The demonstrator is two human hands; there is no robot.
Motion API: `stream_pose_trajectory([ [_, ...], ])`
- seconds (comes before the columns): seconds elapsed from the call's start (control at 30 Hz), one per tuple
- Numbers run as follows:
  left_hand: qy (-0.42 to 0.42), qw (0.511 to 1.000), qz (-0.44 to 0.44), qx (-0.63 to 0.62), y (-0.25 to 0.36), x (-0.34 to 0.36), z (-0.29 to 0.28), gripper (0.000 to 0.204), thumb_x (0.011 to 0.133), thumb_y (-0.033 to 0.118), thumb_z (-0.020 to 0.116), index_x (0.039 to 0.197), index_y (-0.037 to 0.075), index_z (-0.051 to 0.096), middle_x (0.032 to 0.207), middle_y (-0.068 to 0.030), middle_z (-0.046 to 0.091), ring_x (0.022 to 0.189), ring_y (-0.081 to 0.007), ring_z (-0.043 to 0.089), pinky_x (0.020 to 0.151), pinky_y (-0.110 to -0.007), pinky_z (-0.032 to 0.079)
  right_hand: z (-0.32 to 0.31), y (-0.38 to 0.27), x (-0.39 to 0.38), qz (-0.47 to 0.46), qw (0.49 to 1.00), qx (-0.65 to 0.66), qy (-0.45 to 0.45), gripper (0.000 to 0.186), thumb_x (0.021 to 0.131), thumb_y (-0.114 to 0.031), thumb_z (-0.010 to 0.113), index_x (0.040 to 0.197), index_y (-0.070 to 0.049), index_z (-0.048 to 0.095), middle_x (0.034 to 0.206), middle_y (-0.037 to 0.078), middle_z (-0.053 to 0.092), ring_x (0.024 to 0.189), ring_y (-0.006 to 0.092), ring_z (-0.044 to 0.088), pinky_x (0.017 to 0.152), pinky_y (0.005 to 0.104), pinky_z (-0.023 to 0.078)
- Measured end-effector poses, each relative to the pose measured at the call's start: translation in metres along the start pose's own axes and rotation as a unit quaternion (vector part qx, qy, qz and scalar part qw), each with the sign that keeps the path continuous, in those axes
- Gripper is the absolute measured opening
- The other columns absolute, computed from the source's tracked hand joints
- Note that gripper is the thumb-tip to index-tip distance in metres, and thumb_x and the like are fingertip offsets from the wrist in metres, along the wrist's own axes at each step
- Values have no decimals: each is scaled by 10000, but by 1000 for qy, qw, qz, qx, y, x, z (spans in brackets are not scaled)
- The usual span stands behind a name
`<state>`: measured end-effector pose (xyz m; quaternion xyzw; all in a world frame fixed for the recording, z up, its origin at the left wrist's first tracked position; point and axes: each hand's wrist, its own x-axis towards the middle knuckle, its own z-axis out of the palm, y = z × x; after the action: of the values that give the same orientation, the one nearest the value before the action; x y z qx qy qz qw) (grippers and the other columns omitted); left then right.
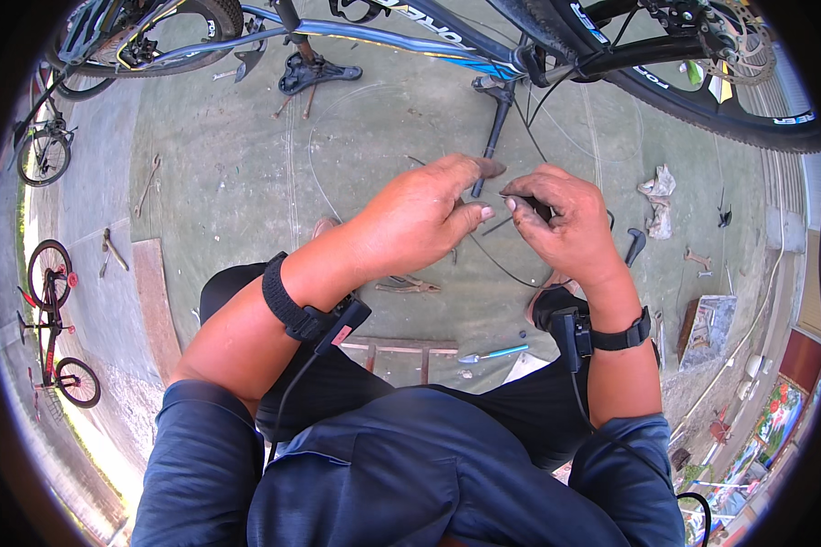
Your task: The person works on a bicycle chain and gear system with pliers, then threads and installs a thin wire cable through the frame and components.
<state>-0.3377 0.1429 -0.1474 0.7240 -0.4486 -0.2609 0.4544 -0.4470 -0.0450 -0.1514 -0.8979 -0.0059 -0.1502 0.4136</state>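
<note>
Both my hands are raised over the floor in front of an upturned bicycle [447, 38], close to its black handlebar grip [494, 132]. My left hand [424, 214] is open and darkened at the fingertips, its thumb held apart from its stretched fingers. Just right of it, my right hand [564, 217] is closed in a pinch, thumb against index finger. Whatever lies in that pinch is too small to make out. A thin black cable [502, 264] curves below the hands, and another dark length shows beside the right thumb. Pliers [409, 284] lie on the floor under my left forearm.
The bicycle's saddle [319, 75] rests on the floor. To the right lie a dark-headed tool [636, 244], a spanner [700, 262] and a white rag [659, 196]. A blue-handled tool [493, 354] lies between my legs. A red-and-black bicycle [55, 324] stands far left.
</note>
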Motion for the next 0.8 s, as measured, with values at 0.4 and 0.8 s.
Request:
stream_pose_trajectory([
  [0.4, 65, 992, 3, 111, -3, 0, -10, 155, 861, 183, 654, 883, 34, 617, 755, -180, 636, 727, -397, 619, 621, -451, 488, 2, 1, 2, 13, 999, 41, -14, 105, 784, -38, 689, 888, -24, 701, 747, 104, 641, 633, 220, 602, 558, 305, 459],
  [0.8, 177, 958, -62, 215, -26, -7, -87, 131, 914, 135, 628, 922, 8, 596, 727, -83, 553, 663, -172, 539, 629, -324, 456, -33, 21, -1, 71, 996, 5, 59, 123, 788, -37, 686, 905, -2, 692, 776, 81, 635, 647, 158, 580, 577, 271, 457],
])
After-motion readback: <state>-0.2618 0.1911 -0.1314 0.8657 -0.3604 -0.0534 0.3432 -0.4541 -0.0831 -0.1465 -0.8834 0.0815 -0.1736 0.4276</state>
